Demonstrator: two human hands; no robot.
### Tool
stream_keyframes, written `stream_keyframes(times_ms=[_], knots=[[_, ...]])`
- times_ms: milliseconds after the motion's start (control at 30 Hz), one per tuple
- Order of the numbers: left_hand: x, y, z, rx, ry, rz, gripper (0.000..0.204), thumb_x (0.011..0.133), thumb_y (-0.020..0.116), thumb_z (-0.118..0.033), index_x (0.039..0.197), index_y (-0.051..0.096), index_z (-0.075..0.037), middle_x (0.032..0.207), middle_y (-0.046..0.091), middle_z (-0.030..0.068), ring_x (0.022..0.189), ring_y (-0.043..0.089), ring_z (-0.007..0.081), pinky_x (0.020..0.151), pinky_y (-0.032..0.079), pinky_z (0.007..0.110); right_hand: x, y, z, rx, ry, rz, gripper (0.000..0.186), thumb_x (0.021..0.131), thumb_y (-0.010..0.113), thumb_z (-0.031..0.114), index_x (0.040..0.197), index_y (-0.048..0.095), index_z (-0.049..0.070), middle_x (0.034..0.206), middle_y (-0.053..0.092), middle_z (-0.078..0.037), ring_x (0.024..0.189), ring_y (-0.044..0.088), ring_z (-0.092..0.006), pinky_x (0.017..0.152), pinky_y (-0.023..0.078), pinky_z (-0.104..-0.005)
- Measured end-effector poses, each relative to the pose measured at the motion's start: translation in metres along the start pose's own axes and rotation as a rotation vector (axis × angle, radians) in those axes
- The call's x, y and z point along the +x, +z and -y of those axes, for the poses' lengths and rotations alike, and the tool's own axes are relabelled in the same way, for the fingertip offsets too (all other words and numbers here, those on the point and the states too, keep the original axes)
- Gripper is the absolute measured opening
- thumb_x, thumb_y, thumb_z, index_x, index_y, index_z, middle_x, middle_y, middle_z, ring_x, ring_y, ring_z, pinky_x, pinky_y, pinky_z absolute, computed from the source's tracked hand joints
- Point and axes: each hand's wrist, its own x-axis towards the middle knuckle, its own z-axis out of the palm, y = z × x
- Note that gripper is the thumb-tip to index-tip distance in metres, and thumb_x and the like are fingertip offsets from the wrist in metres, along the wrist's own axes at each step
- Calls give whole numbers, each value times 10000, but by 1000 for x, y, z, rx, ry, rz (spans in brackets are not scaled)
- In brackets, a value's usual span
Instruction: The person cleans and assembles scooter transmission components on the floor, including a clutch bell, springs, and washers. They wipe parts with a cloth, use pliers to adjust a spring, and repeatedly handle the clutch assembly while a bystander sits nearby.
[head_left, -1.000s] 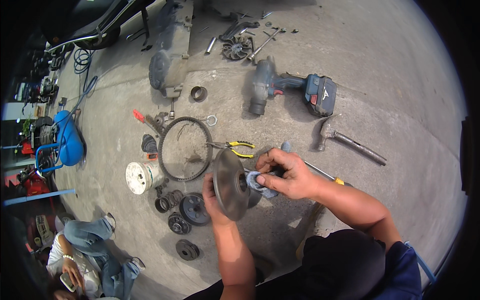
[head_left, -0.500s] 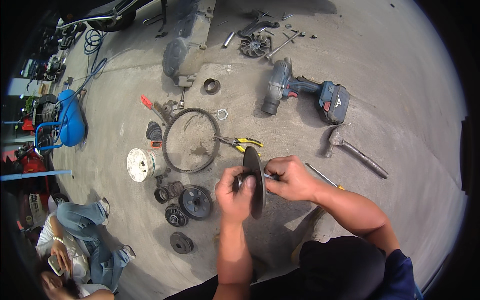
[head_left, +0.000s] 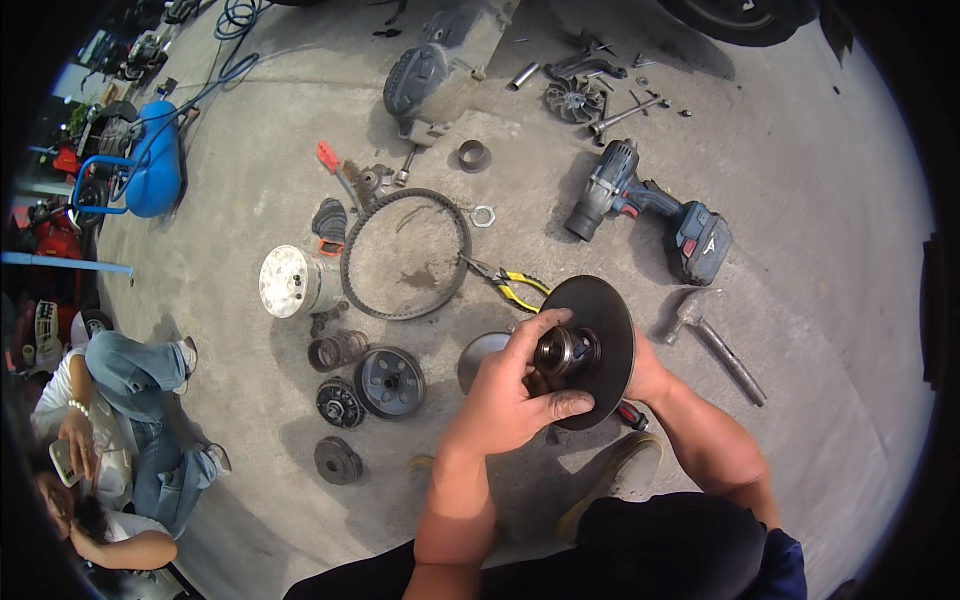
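Over the floor I hold a dark metal pulley disc with a short, shiny round hub, its hub side facing up toward me. My left hand is closed round the hub side, its thumb pressed on the disc's face. Behind the far rim sits my right hand, gripping the disc from its underside; its fingers are hidden. Beneath my left hand, partly covered, a smooth silver disc lies on the floor. Close beyond the pulley disc are yellow-handled pliers. A red-and-black handle shows just below the rim.
A toothed belt, white tub, clutch drum, coil spring and round parts lie left. Right are a cordless impact wrench and hammer. A blue compressor stands far left; a seated person is near.
The pulley disc has turned from nearly edge-on to showing its hub face, and shifted right. My right hand has gone from pinching near its centre to behind it. The whole view has shifted.
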Motion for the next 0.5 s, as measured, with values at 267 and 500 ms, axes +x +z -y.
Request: stream_keyframes(times_ms=[267, 500], knots=[[-6, -6, -35, 997, 471, 107, 707, 596, 1008, -370, 1199, 778, -83, 1235, 715, 157, 1173, 665, 343, 1036, 533, 474, -10, -4, -6, -121, 108, 44, 414, 942, 774, 62, 1344, 674, 56, 1266, 723, -65, 1158, 648, -132, 1021, 530, -327], [11, -6, -19, 475, 827, 275, 711, 580, 1027, -364, 1152, 751, -44, 1296, 732, 195, 1229, 671, 416, 1056, 527, 511, -19, 35, 25, -654, -218, 157, 418, 964, 743, 94, 1371, 647, 74, 1290, 703, -54, 1192, 638, -132, 1043, 519, -327]])
